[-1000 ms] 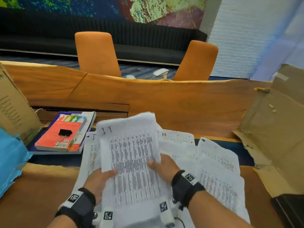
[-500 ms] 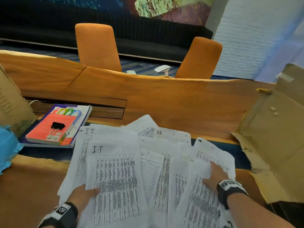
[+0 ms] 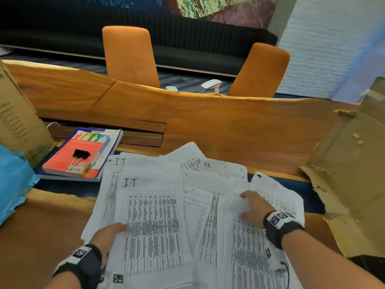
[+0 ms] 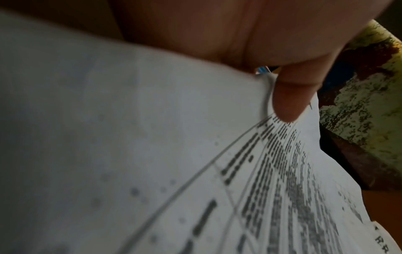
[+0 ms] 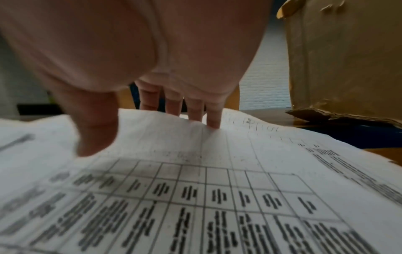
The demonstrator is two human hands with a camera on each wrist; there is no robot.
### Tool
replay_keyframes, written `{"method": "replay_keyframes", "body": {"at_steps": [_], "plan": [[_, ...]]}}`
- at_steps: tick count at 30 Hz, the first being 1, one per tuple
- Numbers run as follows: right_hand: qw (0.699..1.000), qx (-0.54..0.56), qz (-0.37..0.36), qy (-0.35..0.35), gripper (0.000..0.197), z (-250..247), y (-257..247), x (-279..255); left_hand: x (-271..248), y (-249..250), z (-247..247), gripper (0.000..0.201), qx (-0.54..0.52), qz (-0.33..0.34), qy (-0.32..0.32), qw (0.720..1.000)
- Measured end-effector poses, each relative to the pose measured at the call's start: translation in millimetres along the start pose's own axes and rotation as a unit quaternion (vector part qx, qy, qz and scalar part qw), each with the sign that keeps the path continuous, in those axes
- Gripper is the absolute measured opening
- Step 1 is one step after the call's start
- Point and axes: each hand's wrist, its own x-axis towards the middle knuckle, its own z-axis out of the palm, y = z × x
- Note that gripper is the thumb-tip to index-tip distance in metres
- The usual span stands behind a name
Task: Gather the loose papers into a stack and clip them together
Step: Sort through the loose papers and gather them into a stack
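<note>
White printed papers [image 3: 210,205], covered in dense black tables, lie fanned and overlapping on the wooden table [image 3: 229,130], not squared into a stack; two sheets at the left bear a handwritten "I·T" at the top, and one farther back reads "H·R". A small pile at the near left, topped by one "I·T" sheet [image 3: 152,226], lies tilted over the rest. The black binder clip [image 3: 80,155], its wire handles folded out, rests apart on a red book [image 3: 70,161] left of the papers.
</note>
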Motion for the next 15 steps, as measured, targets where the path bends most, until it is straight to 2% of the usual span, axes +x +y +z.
{"method": "replay_keyframes", "body": {"at_steps": [1, 2, 3, 6, 7, 9, 12, 15], "plan": [[0.999, -0.029, 0.01, -0.02, 0.076, 6.7, -2.5, 0.1, 2.0, 0.2, -1.7, 0.039, 0.005, -0.009, -0.001, 1.0], [0.996, -0.078, 0.02, -0.029, 0.086, 13.0, -4.5, 0.4, 4.0, 0.0, -2.3, 0.039, 0.015, -0.022, -0.008, 1.0], [0.991, -0.129, 0.025, -0.025, 0.086, 17.9, -6.6, 0.1, 1.1, 1.1, -2.1, 0.036, 0.023, -0.025, -0.007, 0.999], [0.968, -0.25, 0.02, -0.018, 0.06, 16.7, -14.1, -0.9, -4.6, 5.7, -1.0, 0.026, 0.036, -0.002, -0.02, 0.999], [0.966, -0.256, 0.009, -0.02, 0.044, 12.8, -17.5, -1.9, -8.4, 8.1, -0.2, 0.024, 0.045, 0.016, -0.025, 0.999], [0.979, -0.199, -0.005, -0.037, 0.012, 2.3, -25.1, -8.8, -14.0, 10.5, -2.5, 0.023, 0.037, 0.05, -0.042, 0.997], [0.989, -0.112, -0.009, -0.094, 0.02, -23.0, -39.9, -21.5, -20.5, 13.7, -18.7, 0.027, 0.0, 0.081, -0.044, 0.996], [0.991, -0.081, -0.009, -0.108, 0.052, -65.1, -68.4, -34.5, -18.9, 12.4, -49.4, 0.03, -0.067, 0.074, -0.038, 0.994]]}}
